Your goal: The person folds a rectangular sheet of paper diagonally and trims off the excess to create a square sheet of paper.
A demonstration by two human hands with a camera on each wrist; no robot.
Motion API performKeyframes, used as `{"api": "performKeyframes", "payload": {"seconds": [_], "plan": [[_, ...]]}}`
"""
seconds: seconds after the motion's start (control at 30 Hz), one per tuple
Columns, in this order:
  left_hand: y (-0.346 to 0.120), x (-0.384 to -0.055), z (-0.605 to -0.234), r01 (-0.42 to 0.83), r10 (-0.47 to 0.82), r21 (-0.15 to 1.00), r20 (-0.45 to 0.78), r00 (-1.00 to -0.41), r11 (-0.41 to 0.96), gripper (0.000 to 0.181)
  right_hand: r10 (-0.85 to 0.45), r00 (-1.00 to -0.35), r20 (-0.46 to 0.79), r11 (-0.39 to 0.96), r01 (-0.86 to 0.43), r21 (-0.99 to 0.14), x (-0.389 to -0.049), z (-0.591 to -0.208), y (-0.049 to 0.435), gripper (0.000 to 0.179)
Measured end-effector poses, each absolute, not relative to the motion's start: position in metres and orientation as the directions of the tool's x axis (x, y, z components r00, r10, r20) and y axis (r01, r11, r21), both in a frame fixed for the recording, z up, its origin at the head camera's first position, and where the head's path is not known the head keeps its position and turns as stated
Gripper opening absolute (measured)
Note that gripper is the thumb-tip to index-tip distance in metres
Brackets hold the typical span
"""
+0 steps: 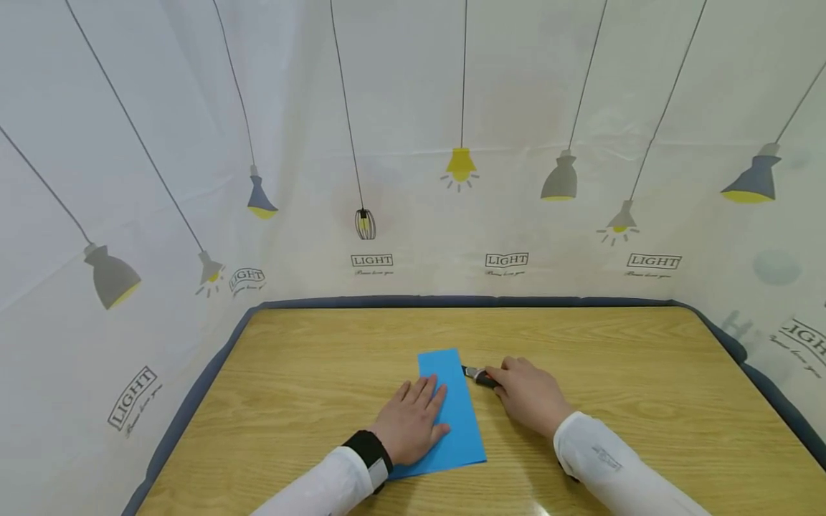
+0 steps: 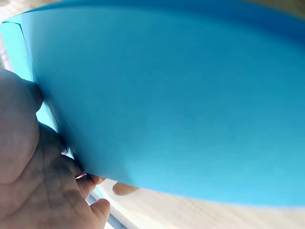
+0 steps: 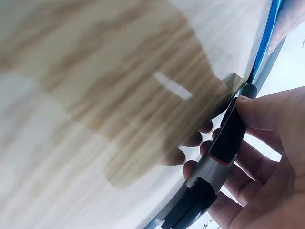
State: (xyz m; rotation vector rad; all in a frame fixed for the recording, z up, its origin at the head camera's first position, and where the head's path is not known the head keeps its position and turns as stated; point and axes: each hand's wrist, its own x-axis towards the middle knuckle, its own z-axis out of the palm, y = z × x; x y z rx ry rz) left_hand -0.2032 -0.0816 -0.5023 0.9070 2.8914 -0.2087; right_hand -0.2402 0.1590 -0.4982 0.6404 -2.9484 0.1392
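A folded sheet of blue paper (image 1: pixel 459 423) lies on the wooden table, its long right side facing the knife. My left hand (image 1: pixel 413 423) rests flat on the paper's left part with fingers stretched out. From the left wrist, the blue paper (image 2: pixel 167 95) fills most of the view beside that palm (image 2: pixel 47 176). A black and grey utility knife (image 1: pixel 480 377) is gripped in my right hand (image 1: pixel 532 394), its front end at the paper's right edge. In the right wrist view, thumb and fingers wrap the knife (image 3: pixel 228 138); whether its blade enters the fold cannot be told.
The wooden table (image 1: pixel 310 365) extends around the paper on all sides. Behind it and along both sides hangs a pale cloth (image 1: pixel 413 93) printed with lamps, with a dark blue border (image 1: pixel 387 302) along the table's edge.
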Motion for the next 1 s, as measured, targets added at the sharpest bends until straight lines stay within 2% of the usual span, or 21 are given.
{"api": "performKeyframes", "payload": {"seconds": [0.5, 0.77, 1.0], "plan": [[-0.082, -0.208, -0.511, 0.563, 0.544, -0.11, -0.158, -0.824, 0.819, 0.066, -0.396, -0.908, 0.139, 0.912, -0.406, -0.058, -0.248, -0.5, 0.151, 0.036], [-0.08, -0.205, -0.502, 0.561, 0.543, -0.094, -0.165, -0.824, 0.823, 0.065, -0.363, -0.927, 0.099, 0.924, -0.371, -0.089, -0.252, -0.497, 0.158, 0.036], [-0.08, -0.203, -0.5, 0.564, 0.543, -0.099, -0.176, -0.821, 0.82, 0.064, -0.342, -0.932, 0.116, 0.93, -0.353, -0.097, -0.255, -0.497, 0.167, 0.037]]}}
